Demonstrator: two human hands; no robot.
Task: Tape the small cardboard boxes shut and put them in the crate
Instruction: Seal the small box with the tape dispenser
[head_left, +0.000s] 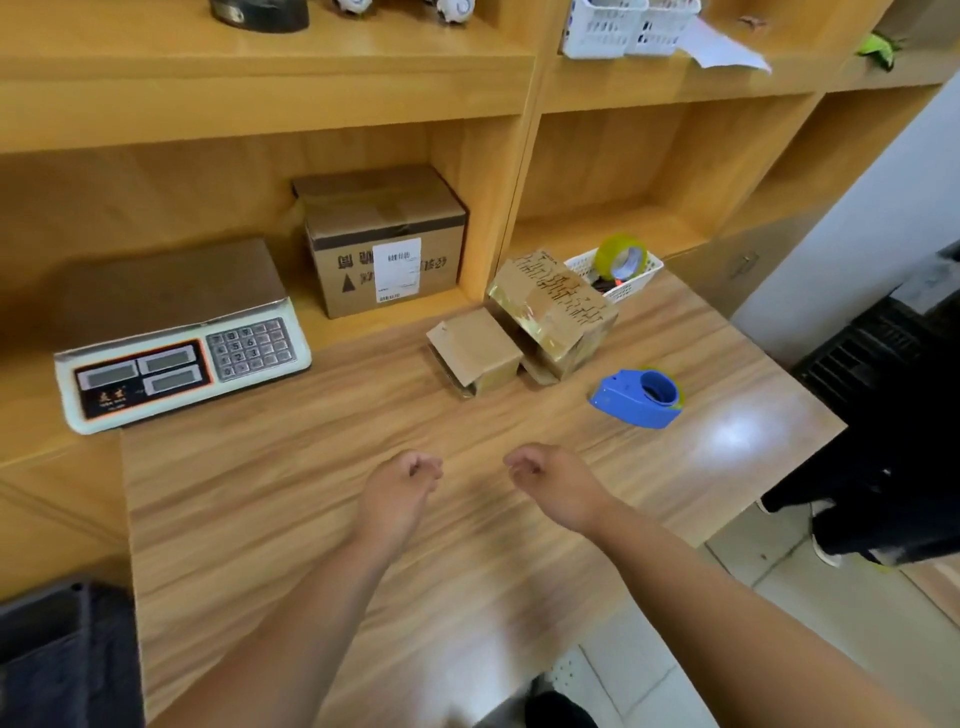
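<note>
From the head camera, both forearms reach out over the wooden table (311, 519). The left hand (402, 480) has its fingers curled in toward the palm and holds nothing. The right hand (550, 480) is just beside it, curled the same way, also holding nothing. Neither touches a box.

The task's things are further back, well apart from the hands. A plain small box (475, 353) lies on the table with one flap lifted at its near corner. Touching its right side is the printed small box (553, 306), tilted and glossy with clear tape across its top. To the right, and nearer than both, the blue tape dispenser (639, 397) lies on the table by itself.

Behind the printed box is a white basket (644, 275) with a yellowish tape roll (621, 257) propped in it. On the left, a weighing scale (176, 338) sits at the shelf's edge, and a larger labelled carton (384, 239) stands in the cubby behind. Past the table's right edge is a dark slatted shape (857, 353), possibly the crate, but it is too blurred to tell.
</note>
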